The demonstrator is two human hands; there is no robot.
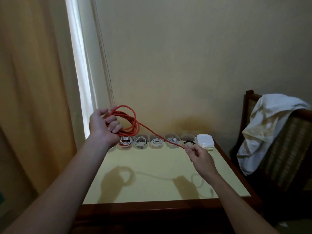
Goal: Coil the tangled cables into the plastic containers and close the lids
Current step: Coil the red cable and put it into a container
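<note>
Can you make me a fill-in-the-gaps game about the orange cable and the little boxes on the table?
The loops of thick orange braided cable are gripped by the ____.
The right hand pinches the cable's straight stretch above the yellow ____.
The stack of white plastic lids sits at the ____ end of the row of clear plastic containers.
Missing words: left hand; table; right.

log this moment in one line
step: coiling orange cable | left hand: grips loops | right hand: pinches strand | containers: open
</note>
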